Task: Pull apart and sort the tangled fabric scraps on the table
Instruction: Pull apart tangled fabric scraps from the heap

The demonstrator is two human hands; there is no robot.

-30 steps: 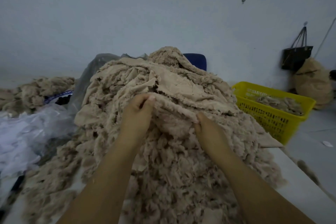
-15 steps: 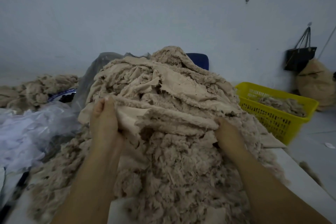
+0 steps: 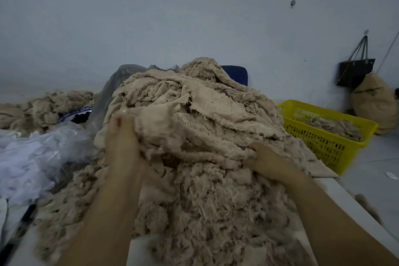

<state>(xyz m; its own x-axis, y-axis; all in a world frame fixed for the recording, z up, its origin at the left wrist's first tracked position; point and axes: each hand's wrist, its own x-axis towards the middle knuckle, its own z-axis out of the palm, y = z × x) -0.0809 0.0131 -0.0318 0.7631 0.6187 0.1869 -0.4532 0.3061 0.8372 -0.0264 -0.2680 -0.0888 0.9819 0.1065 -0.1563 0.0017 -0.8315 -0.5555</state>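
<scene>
A tall heap of tangled beige fabric scraps point(image 3: 200, 114) fills the middle of the white table point(image 3: 354, 211). Flat beige sheets lie on top and fluffy shredded bits spill down the front. My left hand point(image 3: 122, 138) grips a fold of a flat beige sheet on the heap's left side. My right hand point(image 3: 266, 161) is dug into the heap on the right, its fingers curled round a bunch of fluffy scraps and partly hidden under them.
A yellow plastic basket point(image 3: 328, 136) with some scraps in it stands right of the table. White plastic wrap point(image 3: 32, 155) lies at the left, a smaller scrap pile point(image 3: 49, 108) behind it. A black bag point(image 3: 356, 71) hangs on the wall above a stuffed sack point(image 3: 375, 101).
My two hands have moved apart from the heap's middle. The left hand went left and took a fold of the flat sheet; the right hand went right and lower into the scraps.
</scene>
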